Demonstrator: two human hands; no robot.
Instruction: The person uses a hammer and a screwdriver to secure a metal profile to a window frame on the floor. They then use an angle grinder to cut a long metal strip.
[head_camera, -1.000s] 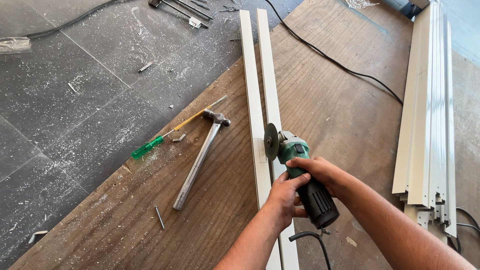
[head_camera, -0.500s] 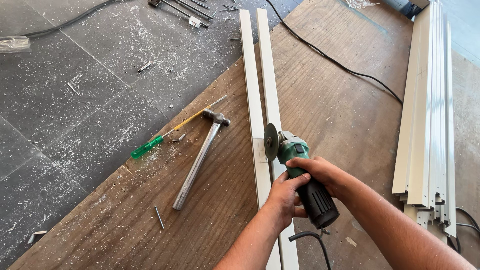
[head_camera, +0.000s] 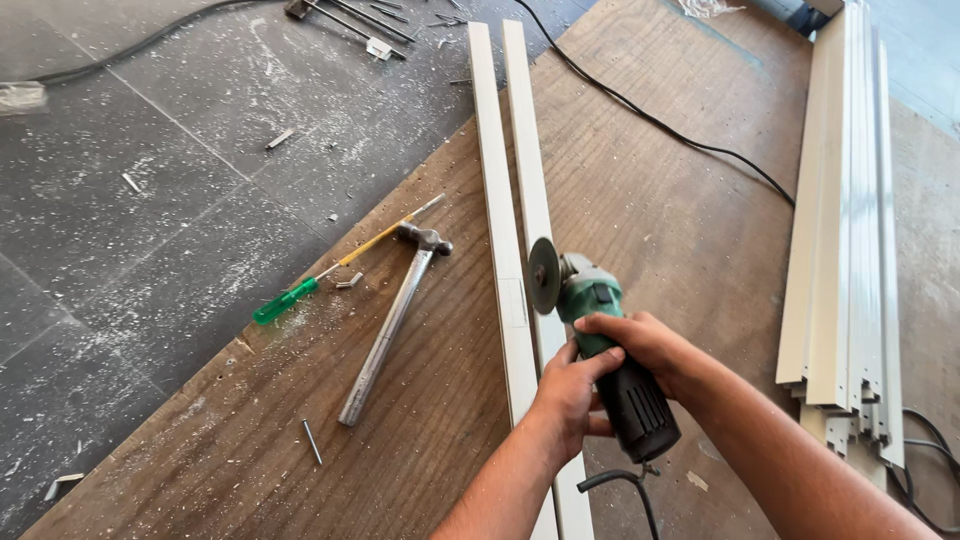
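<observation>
Change: almost none — against the pictures just before, the grinder and both hands sit in the same place, the disc no nearer the strips. The pause reads as lining up, not cutting.
Grinder: a green and black angle grinder (head_camera: 600, 345), held over the two white strips (head_camera: 505, 230), its disc (head_camera: 544, 275) upright just ahead of the hands and above the right-hand strip. Whether the disc touches the strip I cannot tell.
Left hand: the left hand (head_camera: 567, 392) is wrapped on the grinder's body from the near side, fingers closed round it.
Right hand: the right hand (head_camera: 648, 345) is clamped over the top of the same body, touching the left — the two are close together on the tool.
Strips: they lie side by side on the wooden bench (head_camera: 690, 200), running from under the hands away ahead.
Cord: the grinder's black cord (head_camera: 615, 482) loops out just below the hands.
Left of the hands: a hammer (head_camera: 390, 320) and a green-handled screwdriver (head_camera: 330, 270) lie on the bench, well apart from the strips; a loose nail (head_camera: 312, 441) lies nearer.
Right of the hands: a stack of white strips (head_camera: 845, 200), apart from the work.
In the way: nothing lies across the strips ahead of the disc; a second black cable (head_camera: 660, 125) crosses the bench beyond.
</observation>
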